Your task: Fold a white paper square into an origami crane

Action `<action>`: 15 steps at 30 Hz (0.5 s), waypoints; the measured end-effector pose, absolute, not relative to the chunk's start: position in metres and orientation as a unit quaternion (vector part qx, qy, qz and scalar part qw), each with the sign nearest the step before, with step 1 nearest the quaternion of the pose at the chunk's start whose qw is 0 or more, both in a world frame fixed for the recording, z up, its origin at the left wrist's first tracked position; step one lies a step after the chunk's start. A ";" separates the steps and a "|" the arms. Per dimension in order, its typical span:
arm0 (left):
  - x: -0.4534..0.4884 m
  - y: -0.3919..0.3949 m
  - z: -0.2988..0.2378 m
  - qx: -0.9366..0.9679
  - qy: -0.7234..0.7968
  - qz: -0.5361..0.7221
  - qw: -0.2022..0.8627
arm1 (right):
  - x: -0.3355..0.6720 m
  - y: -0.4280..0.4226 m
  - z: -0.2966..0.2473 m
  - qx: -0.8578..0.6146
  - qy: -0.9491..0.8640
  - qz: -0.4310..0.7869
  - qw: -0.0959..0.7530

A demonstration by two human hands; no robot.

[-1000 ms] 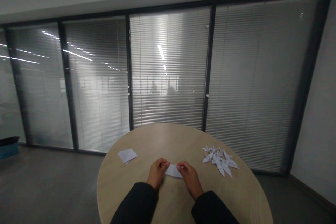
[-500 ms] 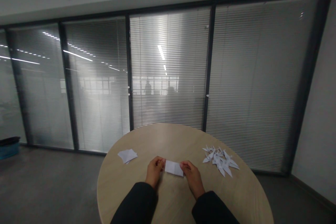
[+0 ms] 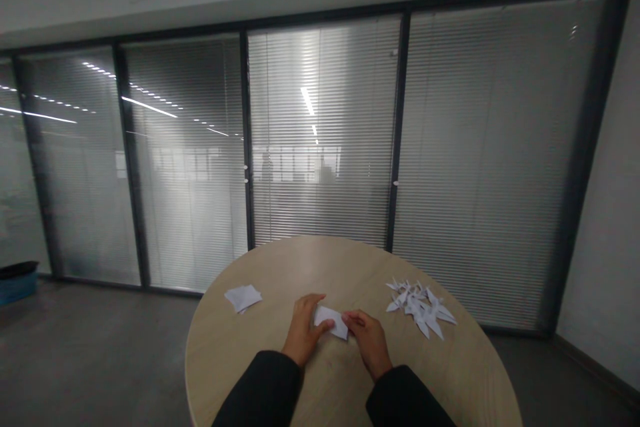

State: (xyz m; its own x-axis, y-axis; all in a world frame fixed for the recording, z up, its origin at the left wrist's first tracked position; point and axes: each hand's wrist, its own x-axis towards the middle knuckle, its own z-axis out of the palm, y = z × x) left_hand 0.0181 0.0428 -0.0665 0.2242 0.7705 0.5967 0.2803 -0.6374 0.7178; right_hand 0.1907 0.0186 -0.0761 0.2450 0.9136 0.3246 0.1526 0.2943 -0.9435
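Observation:
A small folded sheet of white paper [image 3: 332,321] lies between my two hands, just over the tabletop or on it; I cannot tell which. My left hand [image 3: 304,328] is at its left end, thumb on the near side and fingers stretched along the far left edge. With bent, closed fingers, my right hand [image 3: 367,335] pinches the paper's right end. To the right sits a pile of folded white paper cranes [image 3: 421,305] with pointed wings. Off to the left lies a small stack of white paper squares [image 3: 243,297], slightly fanned out.
Everything rests on a round, light wood table [image 3: 320,257]. Behind it stands a glass partition with blinds [image 3: 320,207] in dark frames. A blue bin with a black rim [image 3: 18,283] is on the floor at far left. A white wall [image 3: 605,233] closes the right side.
My left hand has shifted from pinching the paper's left edge to spreading its thumb and fingers around it. The paper now tilts down more to the right. My right hand keeps its pinch.

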 end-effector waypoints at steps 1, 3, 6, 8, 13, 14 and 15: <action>0.019 0.042 -0.067 0.769 0.344 0.490 0.223 | 0.191 0.019 -0.076 -0.502 -0.528 0.313 0.609; 0.020 0.042 -0.069 0.807 0.329 0.448 0.199 | 0.191 0.019 -0.077 -0.498 -0.530 0.311 0.612; 0.021 0.044 -0.072 0.839 0.316 0.402 0.187 | 0.192 0.020 -0.078 -0.496 -0.534 0.313 0.608; 0.021 0.044 -0.073 0.843 0.321 0.390 0.186 | 0.192 0.020 -0.078 -0.499 -0.539 0.310 0.604; 0.020 0.041 -0.071 0.827 0.350 0.388 0.206 | 0.191 0.018 -0.076 -0.494 -0.550 0.305 0.600; 0.020 0.040 -0.070 0.827 0.351 0.385 0.212 | 0.190 0.018 -0.076 -0.493 -0.546 0.308 0.603; 0.021 0.038 -0.069 0.826 0.353 0.381 0.218 | 0.190 0.017 -0.074 -0.491 -0.542 0.311 0.607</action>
State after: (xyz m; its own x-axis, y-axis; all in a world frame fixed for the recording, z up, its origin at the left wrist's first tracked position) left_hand 0.0205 0.0383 -0.0694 0.4613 0.7492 0.4752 0.4171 -0.6559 0.6292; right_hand 0.1896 0.0169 -0.0745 0.2180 0.9101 0.3524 0.1548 0.3243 -0.9332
